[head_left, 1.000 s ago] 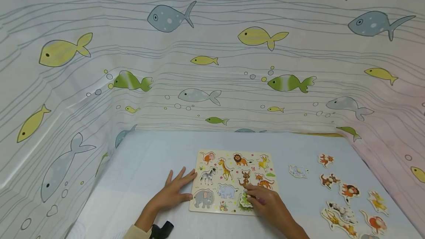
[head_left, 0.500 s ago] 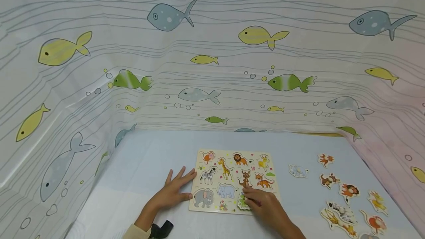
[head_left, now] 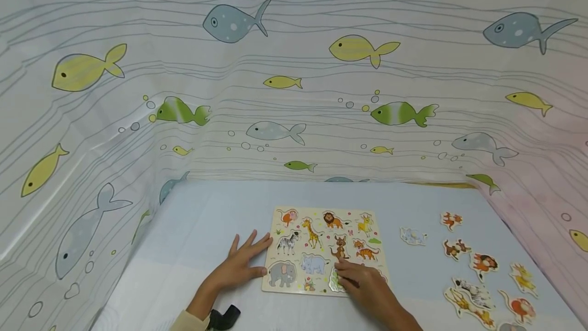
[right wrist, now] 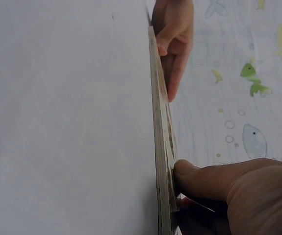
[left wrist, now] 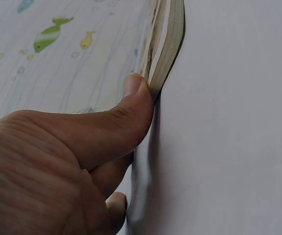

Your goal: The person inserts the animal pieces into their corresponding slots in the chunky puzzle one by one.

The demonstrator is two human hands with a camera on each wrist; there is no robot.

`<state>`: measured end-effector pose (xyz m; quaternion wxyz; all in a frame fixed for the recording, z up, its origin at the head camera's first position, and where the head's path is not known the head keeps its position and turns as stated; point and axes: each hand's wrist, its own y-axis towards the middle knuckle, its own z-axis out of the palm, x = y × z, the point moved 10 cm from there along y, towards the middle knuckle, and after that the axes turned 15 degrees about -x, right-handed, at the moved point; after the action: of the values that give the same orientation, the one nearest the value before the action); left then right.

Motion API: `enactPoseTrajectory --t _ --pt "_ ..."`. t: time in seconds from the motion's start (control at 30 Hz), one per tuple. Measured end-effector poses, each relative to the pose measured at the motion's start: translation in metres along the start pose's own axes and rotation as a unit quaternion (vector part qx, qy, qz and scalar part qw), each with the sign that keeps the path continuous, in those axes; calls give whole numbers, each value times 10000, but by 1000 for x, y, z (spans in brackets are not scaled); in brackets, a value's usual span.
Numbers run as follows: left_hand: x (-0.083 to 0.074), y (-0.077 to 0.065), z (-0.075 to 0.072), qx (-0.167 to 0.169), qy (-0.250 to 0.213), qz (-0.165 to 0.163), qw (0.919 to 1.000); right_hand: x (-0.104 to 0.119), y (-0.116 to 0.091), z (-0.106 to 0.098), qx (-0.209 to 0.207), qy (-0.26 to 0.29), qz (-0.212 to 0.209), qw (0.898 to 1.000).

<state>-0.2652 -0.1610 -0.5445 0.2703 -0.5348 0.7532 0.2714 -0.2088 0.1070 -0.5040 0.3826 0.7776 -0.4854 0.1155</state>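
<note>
A wooden animal puzzle board (head_left: 319, 281) lies on the table, its recesses printed with animals. My left hand (head_left: 241, 263) rests at its left edge with fingers spread, and the thumb touches the edge in the left wrist view. Over the board's lower right corner, my right hand (head_left: 369, 285) pinches a green puzzle piece (head_left: 335, 281). Fingers cover much of that piece, so its animal cannot be made out. In the right wrist view the thumb presses against the piece (right wrist: 170, 147), which lies nearly flat on the board.
Loose animal pieces lie right of the board: a bluish piece (head_left: 413, 236), a lion (head_left: 484, 265), a zebra (head_left: 473, 292), a giraffe (head_left: 468, 308), a monkey (head_left: 519, 308) and others. A black object (head_left: 225, 317) is by the left wrist. A fish-print curtain (head_left: 321, 116) hangs behind.
My right hand has shifted slightly left and the green piece has moved a little left with it, lying flatter on the board. The left hand has stayed in place.
</note>
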Motion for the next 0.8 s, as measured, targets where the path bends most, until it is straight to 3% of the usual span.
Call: enactPoseTrajectory --t 0.47,0.8 --pt "1 1 0 25 -7 51 10000 1 0 -2 -165 -114 -233 9995" --pt "1 0 0 19 -15 -21 10000 -3 -2 4 3 -164 -2 9999"
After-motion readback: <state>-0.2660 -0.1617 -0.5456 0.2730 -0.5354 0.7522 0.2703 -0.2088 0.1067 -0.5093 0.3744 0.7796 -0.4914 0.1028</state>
